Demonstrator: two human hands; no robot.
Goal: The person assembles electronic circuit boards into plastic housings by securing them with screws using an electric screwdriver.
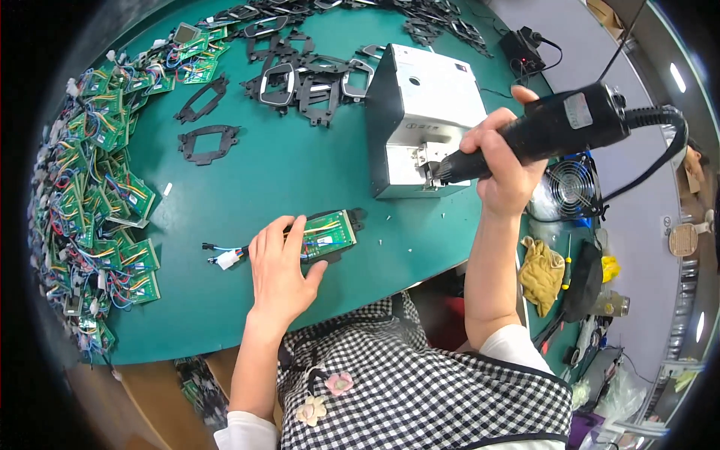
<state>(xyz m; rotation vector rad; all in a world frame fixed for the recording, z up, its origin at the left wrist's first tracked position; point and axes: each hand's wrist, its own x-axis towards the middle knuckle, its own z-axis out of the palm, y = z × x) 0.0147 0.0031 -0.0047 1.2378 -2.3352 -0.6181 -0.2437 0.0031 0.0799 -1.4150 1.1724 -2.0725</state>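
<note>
- The left hand is spreading loosely over a green circuit board, its fingers lying close together and slightly bent, its thumb standing apart toward the right.
- That hand is covering the board's left part, so whether its fingertips are pinching an edge, I cannot tell.
- The board is lying on the green tabletop, in front of the person, with a black plastic frame showing beneath its right end.
- Wires and a white connector are sticking out to the left of the hand.
- The right hand is clamping around a black power screwdriver, fingers wrapping the body near its nose.
- The screwdriver is tilting, its nose pointing left and down at the metal fixture on a box-shaped machine; whether the tip is touching, I cannot tell.
- The two hands are working well apart.
</note>
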